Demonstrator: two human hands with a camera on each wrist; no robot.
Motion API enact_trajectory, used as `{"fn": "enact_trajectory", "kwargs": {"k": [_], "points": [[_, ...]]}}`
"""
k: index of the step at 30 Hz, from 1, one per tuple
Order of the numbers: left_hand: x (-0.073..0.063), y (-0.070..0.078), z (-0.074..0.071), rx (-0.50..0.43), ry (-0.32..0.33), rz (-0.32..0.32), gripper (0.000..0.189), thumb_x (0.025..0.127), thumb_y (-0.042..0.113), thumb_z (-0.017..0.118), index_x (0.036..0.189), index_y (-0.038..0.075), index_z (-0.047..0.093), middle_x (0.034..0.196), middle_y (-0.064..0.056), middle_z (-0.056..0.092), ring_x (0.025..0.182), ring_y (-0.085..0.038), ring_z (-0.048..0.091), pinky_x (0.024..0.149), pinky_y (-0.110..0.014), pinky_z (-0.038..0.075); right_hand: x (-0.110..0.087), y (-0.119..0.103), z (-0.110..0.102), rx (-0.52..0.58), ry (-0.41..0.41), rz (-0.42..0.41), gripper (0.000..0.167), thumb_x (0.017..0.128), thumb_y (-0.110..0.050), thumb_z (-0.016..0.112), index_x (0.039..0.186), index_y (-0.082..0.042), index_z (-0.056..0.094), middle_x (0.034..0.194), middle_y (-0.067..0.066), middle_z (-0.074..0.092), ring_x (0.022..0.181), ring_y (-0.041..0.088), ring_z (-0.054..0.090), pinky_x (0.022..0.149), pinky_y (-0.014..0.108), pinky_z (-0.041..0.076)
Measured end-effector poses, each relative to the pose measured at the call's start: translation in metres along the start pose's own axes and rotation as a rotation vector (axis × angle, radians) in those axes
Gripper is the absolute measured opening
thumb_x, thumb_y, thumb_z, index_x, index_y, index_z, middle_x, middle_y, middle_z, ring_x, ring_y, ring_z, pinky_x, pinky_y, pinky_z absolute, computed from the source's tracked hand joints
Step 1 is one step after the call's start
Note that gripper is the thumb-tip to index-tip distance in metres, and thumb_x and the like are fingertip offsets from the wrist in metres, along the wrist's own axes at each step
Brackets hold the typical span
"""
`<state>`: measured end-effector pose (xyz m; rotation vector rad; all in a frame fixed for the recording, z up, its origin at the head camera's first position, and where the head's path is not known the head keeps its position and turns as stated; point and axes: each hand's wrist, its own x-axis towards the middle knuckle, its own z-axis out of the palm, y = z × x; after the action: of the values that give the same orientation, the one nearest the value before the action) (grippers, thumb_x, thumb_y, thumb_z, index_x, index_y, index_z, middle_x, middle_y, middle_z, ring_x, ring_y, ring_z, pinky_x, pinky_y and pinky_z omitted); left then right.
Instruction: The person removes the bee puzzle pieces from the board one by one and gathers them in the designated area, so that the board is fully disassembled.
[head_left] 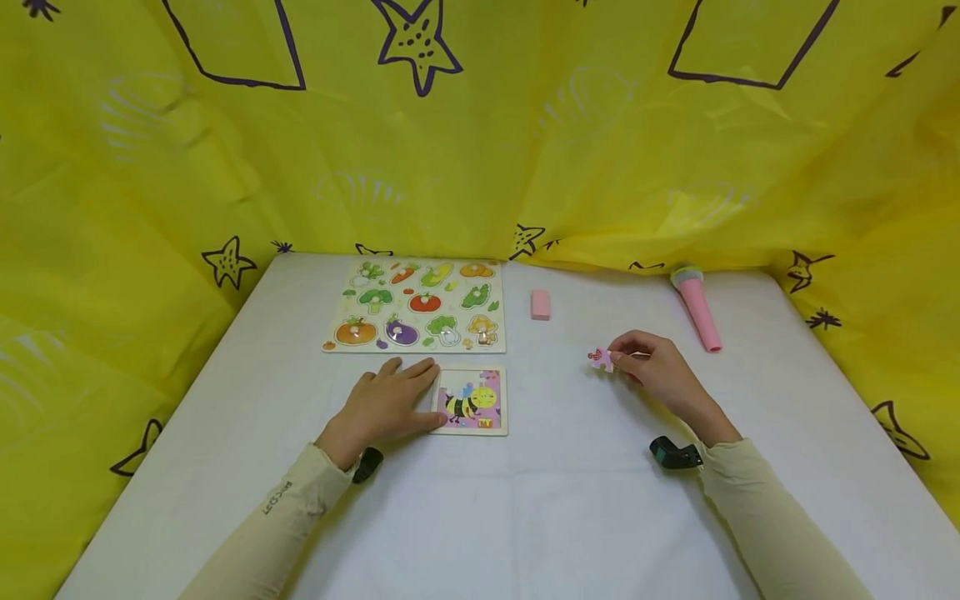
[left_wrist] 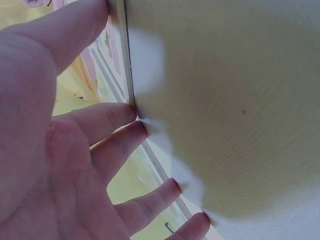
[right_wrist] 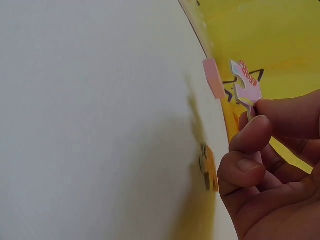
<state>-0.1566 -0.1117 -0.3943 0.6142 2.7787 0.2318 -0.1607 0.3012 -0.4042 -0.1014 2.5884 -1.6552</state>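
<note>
A small bee jigsaw puzzle (head_left: 493,402) lies in its pale frame on the table, with a bare pale patch at its upper left. My left hand (head_left: 392,402) rests at its left side, fingers spread and thumb on the lower left of the frame; the left wrist view has the fingertips (left_wrist: 170,187) down on the table. Right of the puzzle, my right hand (head_left: 654,367) pinches a pink jigsaw piece (head_left: 600,359) with a red dotted pattern between thumb and index finger, above the table. Below that hand, the right wrist view shows an orange jigsaw piece (right_wrist: 210,169) on the table.
Behind the puzzle lies a vegetable peg board (head_left: 414,305). A pink block (head_left: 540,305) sits right of the board, and a pink toy microphone (head_left: 697,308) lies farther right. Yellow patterned cloth (head_left: 480,150) hangs around the white table (head_left: 517,517) at the back and sides.
</note>
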Motion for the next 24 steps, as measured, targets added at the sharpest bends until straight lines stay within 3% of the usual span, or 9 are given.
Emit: {"fn": "enact_trajectory", "kwargs": {"k": [24], "points": [[0.0, 0.001, -0.002, -0.025, -0.015, -0.001, 0.085, 0.099, 0.058, 0.07, 0.166, 0.013, 0.043, 0.172, -0.005, 0.037, 0.154, -0.049, 0.031, 0.116, -0.07, 0.032, -0.002, 0.026, -0.053, -0.215, -0.002, 0.056, 0.021, 0.108, -0.005, 0.061, 0.117, 0.013, 0.065, 0.085, 0.008, 0.062, 0.07, 0.011, 0.055, 0.061, 0.023, 0.046]]}}
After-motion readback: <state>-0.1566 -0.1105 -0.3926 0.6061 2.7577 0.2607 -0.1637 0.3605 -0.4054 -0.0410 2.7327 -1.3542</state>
